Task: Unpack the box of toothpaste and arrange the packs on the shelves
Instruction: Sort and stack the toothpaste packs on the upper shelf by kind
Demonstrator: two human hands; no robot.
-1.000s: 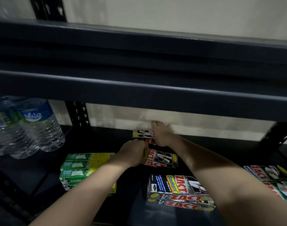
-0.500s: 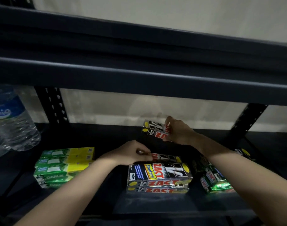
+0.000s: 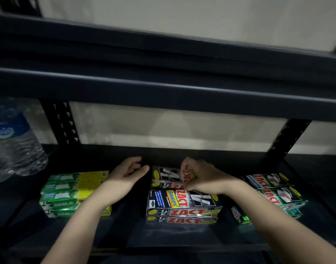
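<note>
Dark metal shelf (image 3: 182,237) of a slotted-upright rack, seen from above and in front under a thick dark upper shelf beam (image 3: 163,92). The shelf carries three groups of toothpaste packs. At left, a stack of green-and-yellow cardboard toothpaste packs (image 3: 71,191) lies flat, several rows wide and at least two layers deep; the printing on its near face is too dim to read with certainty. At centre front, a stack of black, red and yellow "ZACT Smokers" toothpaste packs (image 3: 182,206) stands two layers high, long sides toward the viewer. Directly behind it, touching or nearly touching, lies a rear group of the same black packs (image 3: 165,178), partly covered by the right hand. At right, a group of red, white and green ZACT packs (image 3: 272,189) lies at a slant, its near end reflecting green light and hard to make out.

Right hand (image 3: 203,178): fingers curled and pinching the right end of a black pack in the rear group; whether that pack rests fully on its neighbours cannot be told. Left hand (image 3: 127,174): open and relaxed, fingers loosely bent, holding nothing, hovering just left of the rear group.

A clear plastic water bottle with a blue label (image 3: 12,147) stands at far left, cut off by the frame edge and blurred
</note>
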